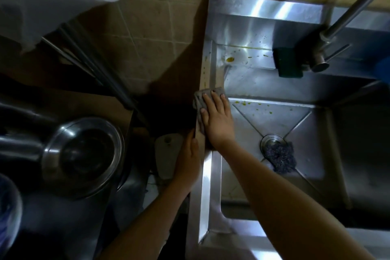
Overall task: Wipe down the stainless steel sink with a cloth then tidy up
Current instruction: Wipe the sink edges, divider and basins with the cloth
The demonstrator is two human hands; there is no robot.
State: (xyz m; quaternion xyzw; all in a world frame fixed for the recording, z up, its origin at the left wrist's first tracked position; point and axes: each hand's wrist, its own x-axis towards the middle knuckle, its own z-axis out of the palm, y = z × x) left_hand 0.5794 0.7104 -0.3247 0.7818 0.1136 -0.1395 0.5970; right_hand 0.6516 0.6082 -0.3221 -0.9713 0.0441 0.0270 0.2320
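Our right hand lay flat on the cloth, fingers straight and spread, pressing it onto the left rim of the sink, about midway along that edge. Nothing was pinched; the palm alone held the cloth down.

Our left hand sat against the outer side of the same rim, nearer the front corner, thumb along the edge. Its fingers were lost in shadow, so we could not tell whether they curled round the rim or merely rested there.

We judged the cloth soft, light and limp, probably damp. It would bunch and fold under a sideways push, so a flat palm with spread fingers suited it. To lift it, a pinch at any loose fold beyond the fingertips would serve. The steel looked smooth and likely slick when wet.

In the basin a dark scourer lay partly over the drain. Yellow spots dotted the ledge at the far left corner and the basin floor below it. A green sponge sat on the far ledge beside the tap. Off the sink's left edge stood a steel bowl; its inside was too dark to read.
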